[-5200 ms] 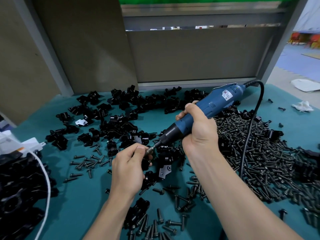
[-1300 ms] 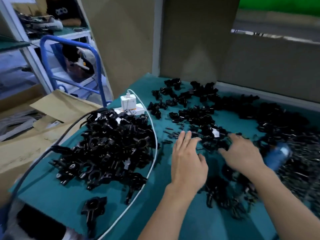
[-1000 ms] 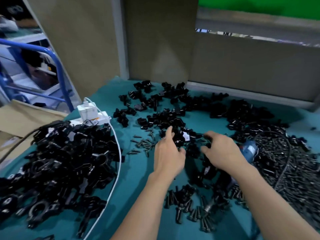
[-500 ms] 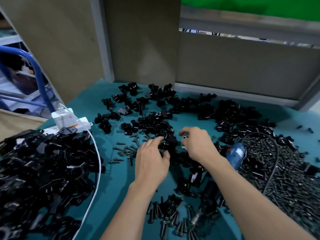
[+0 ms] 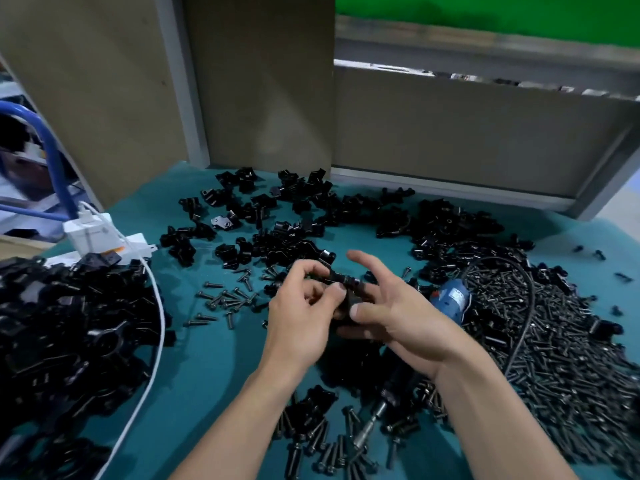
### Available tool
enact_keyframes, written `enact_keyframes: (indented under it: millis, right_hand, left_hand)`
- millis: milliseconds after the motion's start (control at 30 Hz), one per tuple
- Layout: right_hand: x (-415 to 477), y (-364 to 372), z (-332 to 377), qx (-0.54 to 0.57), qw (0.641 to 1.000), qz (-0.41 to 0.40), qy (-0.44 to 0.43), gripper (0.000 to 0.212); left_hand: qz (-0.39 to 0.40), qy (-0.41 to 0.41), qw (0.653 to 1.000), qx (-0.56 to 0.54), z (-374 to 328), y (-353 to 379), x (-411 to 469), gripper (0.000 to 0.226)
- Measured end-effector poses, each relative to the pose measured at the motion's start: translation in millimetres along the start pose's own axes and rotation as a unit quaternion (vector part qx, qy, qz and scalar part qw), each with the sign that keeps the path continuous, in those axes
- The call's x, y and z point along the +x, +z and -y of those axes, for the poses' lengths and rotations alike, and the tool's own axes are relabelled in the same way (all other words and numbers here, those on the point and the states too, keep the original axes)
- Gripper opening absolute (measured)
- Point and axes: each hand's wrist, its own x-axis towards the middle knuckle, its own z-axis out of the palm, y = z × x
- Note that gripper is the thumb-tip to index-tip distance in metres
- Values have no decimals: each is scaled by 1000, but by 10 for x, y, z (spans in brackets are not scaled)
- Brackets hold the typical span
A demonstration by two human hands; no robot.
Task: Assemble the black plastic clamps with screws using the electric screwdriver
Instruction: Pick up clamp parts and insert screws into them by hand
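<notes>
Centrally, both hands meet above the teal table (image 5: 214, 358), holding one black plastic clamp (image 5: 346, 285) between them. The left hand (image 5: 298, 317) pinches it with curled fingers; the right hand (image 5: 398, 317) cradles it, thumb pressing, index finger raised. Under the right forearm, the electric screwdriver (image 5: 450, 299) lies beside the screw pile (image 5: 561, 358).
</notes>
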Motion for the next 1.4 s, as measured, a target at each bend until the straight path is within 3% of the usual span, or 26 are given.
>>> enact_keyframes:
  millis: [67,133,233,367,467,533,567,633,700,767,800,867,933,1033,1167,1200,1267,1333,1400]
  right_hand:
    - [14,-8,4,-24,1000,-9,-4,67]
    - [14,-45,13,-30,999,-19,-3,57]
    - [-20,-135,18,-17,1000,4,6,43]
    - [-59,-254,-18,-24,999,32,19,40]
    - [-60,-239,-9,-44,998,42,27,40]
    - [-25,-251,7,-123,992,-34,12,36]
    - [11,-307,17,-214,972,-102,-4,33]
    - [105,-467,65,-393,884,-250,-28,26]
    - [201,-601,141,-489,821,-295,15,28]
    - [335,-619,207,-586,772,-218,115,47]
    - [416,-605,209,-627,747,-164,148,52]
    - [571,-555,171,-683,707,-98,151,45]
    - [708,-573,118,-705,694,-89,119,35]
    - [767,-582,81,-690,710,-96,100,25]
    - [719,-578,107,-686,709,-132,95,13]
    - [686,-567,119,-659,732,-161,73,14]
    - [585,-511,125,-542,815,-202,14,17]
    - [438,-385,114,-337,924,-178,-29,23]
    - [304,-239,92,-103,986,-122,-40,32]
  left_hand:
    - [29,-30,996,-75,-32,28,-22,15]
    - [44,-44,991,-119,-60,30,-29,29]
    - [115,-40,987,-108,-88,-15,-26,38]
    - [242,0,970,-25,-129,-37,-43,23]
    - [238,34,970,26,-99,-17,-17,24]
    - [176,46,983,35,-33,-17,-4,17]
    - [131,44,990,41,1,-16,-2,13]
    - [54,20,995,77,50,-52,23,19]
    - [18,-10,994,106,51,-119,70,55]
    - [2,-25,994,107,29,-167,103,70]
    - [0,-34,995,94,14,-171,107,62]
    - [-6,-44,996,79,21,-164,106,23]
    - [-8,-50,995,83,28,-156,118,25]
    - [-15,-60,995,74,45,-183,136,36]
    - [-7,-69,996,47,34,-191,140,32]
    - [-4,-70,996,48,32,-187,140,31]
    - [9,-70,997,41,17,-191,136,34]
    - [33,-63,997,29,6,-189,132,32]
    - [62,-44,997,0,-17,-171,102,19]
